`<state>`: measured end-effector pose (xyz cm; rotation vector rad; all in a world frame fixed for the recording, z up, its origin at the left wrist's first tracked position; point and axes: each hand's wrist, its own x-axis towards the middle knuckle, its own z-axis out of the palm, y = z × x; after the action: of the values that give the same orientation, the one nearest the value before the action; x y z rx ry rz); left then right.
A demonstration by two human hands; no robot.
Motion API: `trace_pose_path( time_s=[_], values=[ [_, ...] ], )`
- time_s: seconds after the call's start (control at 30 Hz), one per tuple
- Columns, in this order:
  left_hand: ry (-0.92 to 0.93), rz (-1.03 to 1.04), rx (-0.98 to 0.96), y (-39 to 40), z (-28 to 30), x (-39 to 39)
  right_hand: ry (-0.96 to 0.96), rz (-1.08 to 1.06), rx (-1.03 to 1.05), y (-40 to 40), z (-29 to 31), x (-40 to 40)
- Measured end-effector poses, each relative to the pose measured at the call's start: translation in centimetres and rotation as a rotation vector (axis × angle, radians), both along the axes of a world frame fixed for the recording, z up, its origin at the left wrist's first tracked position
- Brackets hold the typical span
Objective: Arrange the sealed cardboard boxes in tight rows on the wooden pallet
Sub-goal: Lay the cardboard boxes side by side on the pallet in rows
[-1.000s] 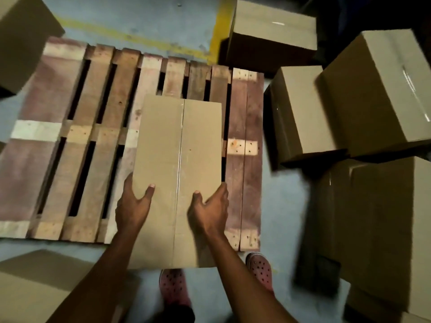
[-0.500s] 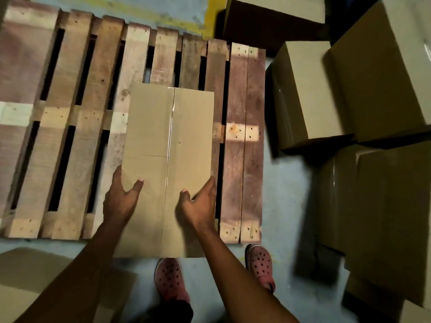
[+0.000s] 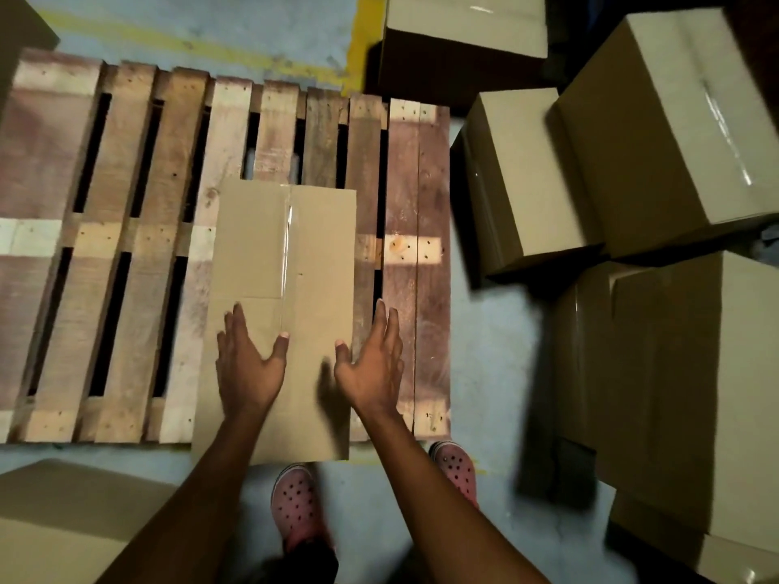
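Change since earlier: a moment ago both my hands were curled on the near part of the box top, thumbs across it. Now both have let go and spread open. The box reaches almost as far back on the slats as it did.
Left hand [image 3: 248,368]: fingers straight and apart, palm down over the near left part of the box top; I cannot tell whether it touches the cardboard.
Right hand [image 3: 373,364]: fingers straight, thumb out, holding nothing, at the box's near right edge, partly over the slats.
Box [image 3: 286,263]: sealed with clear tape along its centre seam, lying on the right half of the wooden pallet [image 3: 126,246], its near end hanging over the pallet's near edge.
Pallet's right boards: bare strip between the box and the pallet's right edge.
Other boxes [image 3: 657,132]: several stacked on the floor to the right, one at the far side past the pallet, another at near left.
Floor: grey, with a yellow painted line [image 3: 362,40] at the far side.
My feet: pink perforated clogs [image 3: 297,512] just near of the pallet.
Writing: none readable on any box.
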<state>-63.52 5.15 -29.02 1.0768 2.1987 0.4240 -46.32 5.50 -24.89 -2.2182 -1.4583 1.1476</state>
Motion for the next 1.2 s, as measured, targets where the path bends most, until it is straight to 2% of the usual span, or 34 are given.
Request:
trace_pose_path(
  time_s=[0.2, 0.47, 0.57, 0.7, 0.8, 0.87, 1.0, 1.2],
  values=[
    [-0.131, -0.043, 0.127, 1.9, 5.3, 10.3, -0.044, -0.099, 0.155, 1.1, 4.9, 10.6],
    [-0.435, -0.247, 0.207, 2.4, 11.1, 36.1, -0.255, -0.395, 0.314, 0.4, 11.4, 35.7],
    [-0.561, -0.39, 0.129, 1.2, 12.9, 45.9, -0.34, -0.512, 0.292, -1.4, 12.8, 46.1],
    [-0.704, -0.631, -0.116, -1.9, 13.2, 55.9, -0.364, -0.669, 0.153, -5.9, 12.3, 58.0],
    [-0.674, -0.779, -0.228, -4.2, 12.5, 60.9, -0.379, -0.713, 0.021, -9.7, 10.8, 63.8],
    [-0.644, -0.803, -0.269, -5.2, 11.8, 63.2, -0.38, -0.713, -0.059, -11.5, 9.6, 66.2],
    [-0.559, -0.804, -0.344, -6.4, 9.0, 66.6, -0.308, -0.769, -0.129, -13.2, 7.2, 69.6],
    [-0.562, -0.729, -0.438, -7.6, 5.9, 68.8, -0.219, -0.815, -0.198, -13.9, 4.7, 72.6]
  ],
)
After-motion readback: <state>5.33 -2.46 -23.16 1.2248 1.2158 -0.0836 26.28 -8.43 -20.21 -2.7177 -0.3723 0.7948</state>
